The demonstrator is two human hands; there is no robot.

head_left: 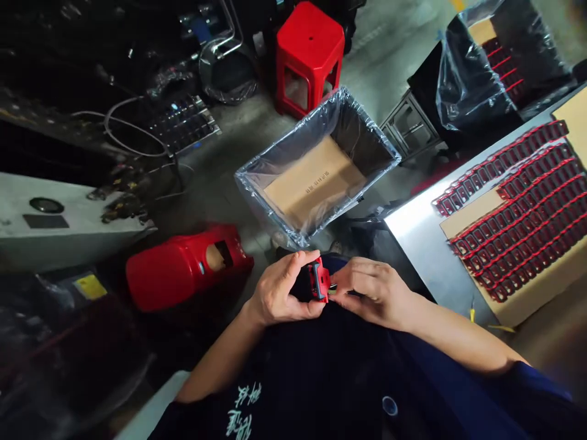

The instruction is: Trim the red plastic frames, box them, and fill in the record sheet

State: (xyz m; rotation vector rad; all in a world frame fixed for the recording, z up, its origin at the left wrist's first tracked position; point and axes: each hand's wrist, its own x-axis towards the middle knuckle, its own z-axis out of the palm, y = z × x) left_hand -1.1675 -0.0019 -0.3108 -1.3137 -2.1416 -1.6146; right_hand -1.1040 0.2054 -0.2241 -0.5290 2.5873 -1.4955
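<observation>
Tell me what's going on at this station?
The left hand holds a red-and-black part in front of the body. The right hand pinches a small item at its edge, too small to identify. Rows of similar parts lie on cardboard on the metal table to the right. A plastic-lined bin ahead has a cardboard sheet inside.

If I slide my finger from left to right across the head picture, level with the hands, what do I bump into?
Yellow label → left hand → small red part → right hand → rows of red-and-black parts.
</observation>
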